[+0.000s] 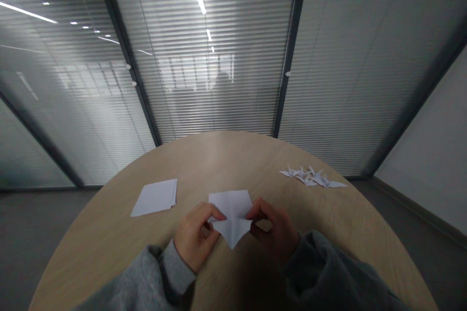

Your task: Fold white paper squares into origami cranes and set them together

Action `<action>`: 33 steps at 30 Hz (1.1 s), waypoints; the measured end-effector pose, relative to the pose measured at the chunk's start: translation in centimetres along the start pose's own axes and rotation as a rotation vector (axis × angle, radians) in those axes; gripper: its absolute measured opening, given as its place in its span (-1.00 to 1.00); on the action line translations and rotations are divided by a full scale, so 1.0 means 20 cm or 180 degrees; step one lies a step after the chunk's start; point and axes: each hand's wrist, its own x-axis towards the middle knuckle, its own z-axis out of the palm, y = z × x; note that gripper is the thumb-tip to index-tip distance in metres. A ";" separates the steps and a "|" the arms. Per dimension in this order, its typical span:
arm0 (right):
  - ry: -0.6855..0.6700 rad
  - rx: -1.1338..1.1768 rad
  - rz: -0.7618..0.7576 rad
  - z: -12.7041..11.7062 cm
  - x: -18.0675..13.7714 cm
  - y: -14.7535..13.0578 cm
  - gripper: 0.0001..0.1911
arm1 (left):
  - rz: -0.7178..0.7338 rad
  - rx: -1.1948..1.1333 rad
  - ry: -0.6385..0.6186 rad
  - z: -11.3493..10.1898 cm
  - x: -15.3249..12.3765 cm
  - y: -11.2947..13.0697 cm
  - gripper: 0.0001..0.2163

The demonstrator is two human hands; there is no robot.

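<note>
A partly folded sheet of white paper (232, 204) is held between my two hands over the near middle of the table. Its upper part is flat with a crease down the centre, and a pointed flap hangs toward me below. My left hand (197, 234) pinches the left edge between thumb and index finger. On the other side, my right hand (273, 228) grips the right edge in the same way, its fingertips partly in shadow.
The round wooden table (219, 160) fills the lower view. To the left lies a stack of white paper sheets (155, 198). Several folded paper cranes (310, 176) sit in a cluster near the right edge. Glass panels with blinds (219, 97) stand behind the table.
</note>
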 end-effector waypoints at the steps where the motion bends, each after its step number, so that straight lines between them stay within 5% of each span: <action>1: 0.0003 -0.0030 -0.0051 0.00 0.00 0.00 -0.92 | 0.0005 0.0028 -0.0023 0.00 0.00 0.00 -0.86; 5: 0.0056 -0.0078 -0.0214 0.01 0.00 0.00 -0.90 | 0.0148 0.0128 -0.0113 0.00 -0.01 0.01 -0.84; 12: -0.0183 0.0394 -0.0246 0.01 -0.01 0.00 -0.34 | 0.0375 0.0262 -0.0099 -0.02 -0.01 0.02 -0.84; 18: -0.0235 0.0108 -0.0377 0.02 -0.01 0.01 -0.54 | 0.0377 0.0370 -0.0066 -0.02 -0.01 0.03 -0.87; 27: -0.0282 -0.0253 -0.1313 0.01 -0.03 0.03 -0.35 | 0.0596 0.0276 -0.0113 -0.01 -0.03 0.02 -0.59; 33: -0.0382 -0.0375 -0.1439 0.00 -0.03 -0.01 -0.34 | 0.0680 0.0018 -0.0166 -0.01 -0.03 0.02 -0.65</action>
